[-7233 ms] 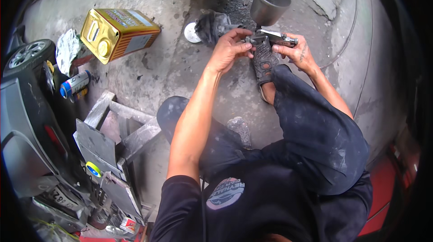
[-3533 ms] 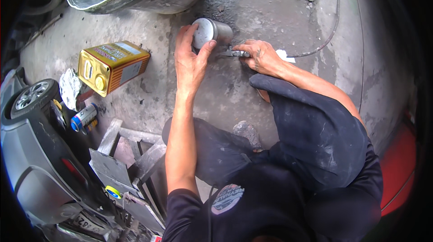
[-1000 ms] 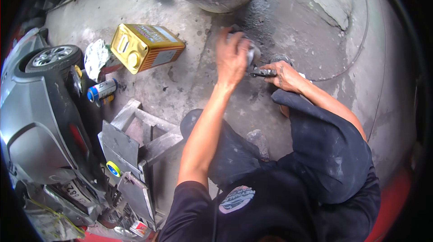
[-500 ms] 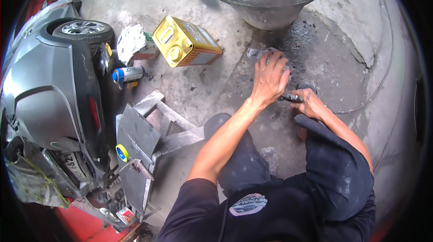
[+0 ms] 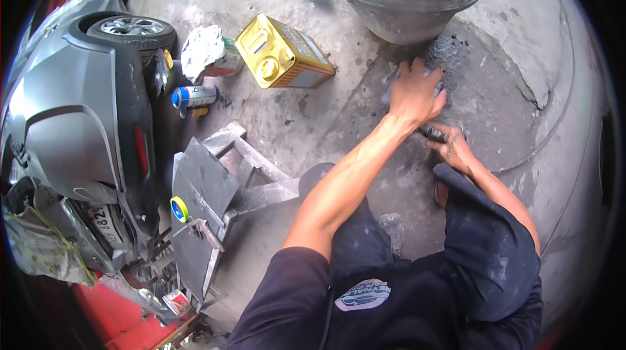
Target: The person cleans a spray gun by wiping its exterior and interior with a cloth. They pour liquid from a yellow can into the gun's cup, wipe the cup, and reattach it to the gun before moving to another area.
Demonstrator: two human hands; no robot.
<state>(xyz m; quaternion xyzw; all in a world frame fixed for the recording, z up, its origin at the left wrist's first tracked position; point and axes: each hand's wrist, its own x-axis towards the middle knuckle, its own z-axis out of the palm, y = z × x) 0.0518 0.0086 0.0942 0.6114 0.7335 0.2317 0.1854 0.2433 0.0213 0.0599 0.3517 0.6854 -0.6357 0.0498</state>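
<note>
Gripping dk, shiny tool: RH

The left hand, slightly blurred, covers most of a greyish, cloth-like thing, so its full shape cannot be told. The fingers of the right hand hide part of a dark tool, which is too small to make out in detail. The top edge cuts off the far rim of the bucket. The dark lens border swallows the outer side of the grey car, and the lower edge crops the person's black shirt.
</note>
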